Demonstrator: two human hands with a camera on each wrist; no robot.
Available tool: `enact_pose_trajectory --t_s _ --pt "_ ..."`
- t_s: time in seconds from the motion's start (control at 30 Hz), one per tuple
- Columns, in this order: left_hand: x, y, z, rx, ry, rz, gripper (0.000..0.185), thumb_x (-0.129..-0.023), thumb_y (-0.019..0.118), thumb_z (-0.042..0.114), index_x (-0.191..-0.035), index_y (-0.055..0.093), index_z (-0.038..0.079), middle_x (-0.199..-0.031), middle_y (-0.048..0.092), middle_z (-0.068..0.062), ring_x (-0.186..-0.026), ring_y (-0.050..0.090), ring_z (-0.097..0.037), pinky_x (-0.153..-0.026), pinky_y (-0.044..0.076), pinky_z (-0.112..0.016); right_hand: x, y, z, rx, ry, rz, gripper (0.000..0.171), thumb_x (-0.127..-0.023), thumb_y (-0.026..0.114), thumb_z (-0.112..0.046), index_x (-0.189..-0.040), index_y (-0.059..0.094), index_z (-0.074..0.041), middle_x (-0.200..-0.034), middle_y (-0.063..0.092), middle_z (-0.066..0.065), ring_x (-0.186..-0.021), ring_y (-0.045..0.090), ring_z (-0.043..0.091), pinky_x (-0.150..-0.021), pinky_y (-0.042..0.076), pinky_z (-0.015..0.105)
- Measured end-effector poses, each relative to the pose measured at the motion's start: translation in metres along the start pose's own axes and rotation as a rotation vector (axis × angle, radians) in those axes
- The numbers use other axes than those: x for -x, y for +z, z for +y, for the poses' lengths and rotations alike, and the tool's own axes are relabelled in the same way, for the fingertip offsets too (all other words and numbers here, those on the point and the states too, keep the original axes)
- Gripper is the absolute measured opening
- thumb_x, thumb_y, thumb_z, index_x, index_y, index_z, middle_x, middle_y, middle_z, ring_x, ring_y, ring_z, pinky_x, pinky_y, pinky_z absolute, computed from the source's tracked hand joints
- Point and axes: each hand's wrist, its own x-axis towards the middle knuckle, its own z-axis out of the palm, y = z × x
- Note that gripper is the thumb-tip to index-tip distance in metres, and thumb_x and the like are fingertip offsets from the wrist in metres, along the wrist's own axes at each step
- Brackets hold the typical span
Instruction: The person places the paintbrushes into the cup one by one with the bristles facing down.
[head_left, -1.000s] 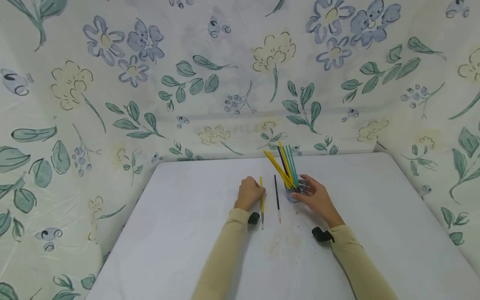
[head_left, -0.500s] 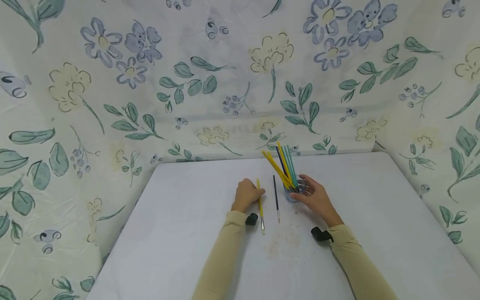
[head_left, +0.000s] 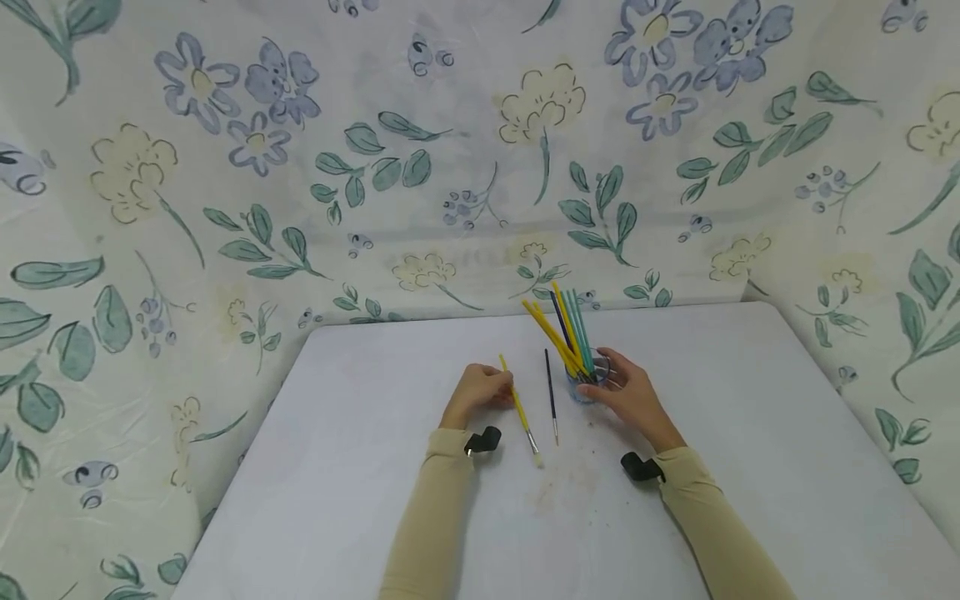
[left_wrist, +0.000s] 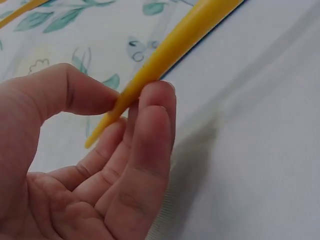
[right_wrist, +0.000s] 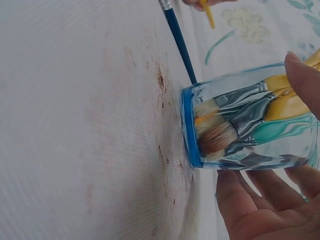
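My left hand [head_left: 480, 390] pinches a yellow paintbrush [left_wrist: 175, 37] between thumb and fingertips, near the thin end of its handle. The brush's pale bristles point toward me in the head view. My right hand [head_left: 626, 394] holds a clear glass [right_wrist: 250, 155] with a blue base, thumb on one side and fingers on the other. Inside the glass stand several paintbrushes, bristles down, with yellow handles [head_left: 551, 333], teal handles [head_left: 579, 329] and a dark one. A dark blue paintbrush [head_left: 551, 392] lies on the table between the two hands.
The white table [head_left: 337, 500] bears reddish-brown smudges [right_wrist: 161, 80] in front of the glass. A floral-patterned sheet [head_left: 465, 167] hangs behind the table and along its sides. A black wrist camera [head_left: 483, 440] sits by the left cuff.
My left hand has shifted a little left and turned, now showing the yellow paintbrush in its fingertips. That brush has tilted, its bristle end swinging right. My right hand stays at the glass.
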Motion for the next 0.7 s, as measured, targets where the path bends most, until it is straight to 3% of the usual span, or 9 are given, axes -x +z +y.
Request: enact_pose_trajectory --t_s 0.27,0.47,0.7 --pt "0.005 -0.004 0.015 0.201 0.061 0.013 0.022 -0.091 0.06 0.011 -0.105 0.068 -0.005 -0.089 0.073 -0.011 -0.072 0.073 -0.014 -0.07 0.064 -0.024 0.001 0.0 -0.003 0.011 0.017 0.0 0.088 -0.087 0.084 -0.032 -0.159 0.037 -0.014 -0.156 0.05 0.019 -0.148 0.047 0.039 -0.12 0.042 0.05" --pt "0.007 -0.006 0.025 0.278 0.084 0.035 0.015 -0.092 0.061 0.009 -0.098 0.068 -0.003 -0.086 0.073 -0.01 -0.074 0.074 -0.015 -0.071 0.064 -0.023 0.0 0.002 -0.002 0.018 0.034 0.006 0.088 -0.087 0.084 -0.031 -0.159 0.037 -0.015 -0.157 0.05 0.018 -0.149 0.046 0.038 -0.121 0.041 0.05" --pt "0.011 -0.008 0.03 0.315 0.115 0.053 0.02 -0.092 0.061 0.007 -0.104 0.068 -0.007 -0.084 0.073 -0.009 -0.072 0.074 -0.015 -0.069 0.064 -0.022 0.002 0.003 0.0 0.017 0.043 0.012 0.087 -0.088 0.084 -0.029 -0.16 0.037 -0.014 -0.157 0.049 0.019 -0.15 0.045 0.038 -0.121 0.041 0.05"
